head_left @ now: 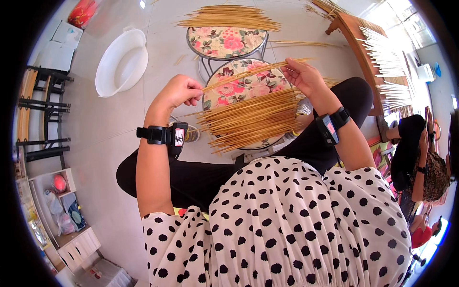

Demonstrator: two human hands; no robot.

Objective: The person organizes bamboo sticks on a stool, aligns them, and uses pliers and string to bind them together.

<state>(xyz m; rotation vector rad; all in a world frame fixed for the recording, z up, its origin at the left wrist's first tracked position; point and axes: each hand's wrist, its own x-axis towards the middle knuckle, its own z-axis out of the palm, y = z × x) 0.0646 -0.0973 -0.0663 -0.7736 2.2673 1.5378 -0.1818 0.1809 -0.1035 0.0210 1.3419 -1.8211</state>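
Between my two hands a few thin yellow-brown sticks (246, 74) stretch crosswise over a round stool (228, 89) with a floral seat. My left hand (181, 91) is closed, pinching their left end. Near the other end, my right hand (303, 76) grips them between thumb and fingers, and the tips stick out past it. Below the held sticks, a wide heap of similar sticks (253, 117) lies across the near part of the seat, close to my knees.
A second floral stool (227, 42) stands beyond, bearing another stick bundle (229, 17). To the left is a white tub (139, 48). A wooden table (356, 48) at the right holds pale sticks (382, 52). Another person (420, 162) sits at the far right.
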